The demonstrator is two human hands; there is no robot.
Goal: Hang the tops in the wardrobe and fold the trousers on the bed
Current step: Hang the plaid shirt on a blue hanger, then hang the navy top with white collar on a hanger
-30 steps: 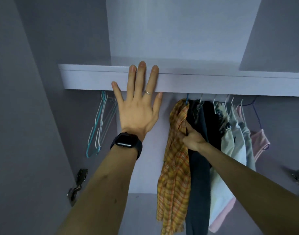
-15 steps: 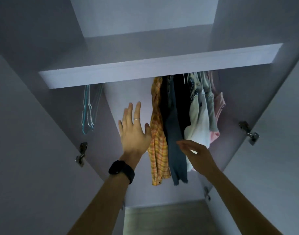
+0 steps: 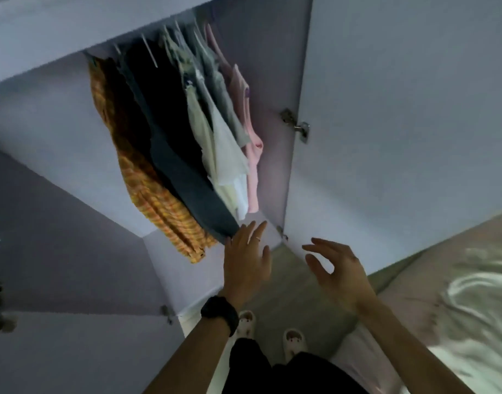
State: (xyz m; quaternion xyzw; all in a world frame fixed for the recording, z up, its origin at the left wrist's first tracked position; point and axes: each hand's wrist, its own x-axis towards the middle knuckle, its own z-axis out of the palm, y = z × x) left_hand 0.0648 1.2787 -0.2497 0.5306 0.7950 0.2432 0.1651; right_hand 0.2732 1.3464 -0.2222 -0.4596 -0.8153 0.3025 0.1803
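One head-worn view, tilted, looks down and forward into the open wardrobe [image 3: 289,155], close above both forearms.

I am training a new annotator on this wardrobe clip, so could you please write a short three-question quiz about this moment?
1. True or false: the left hand grips a hanger.
2. Which garment hangs furthest from the open wardrobe door? A) the pink top B) the orange plaid shirt C) the white top
3. Fill in: on the left wrist sits a black ____.

Key
1. False: both it and the right hand are open and empty.
2. B
3. watch
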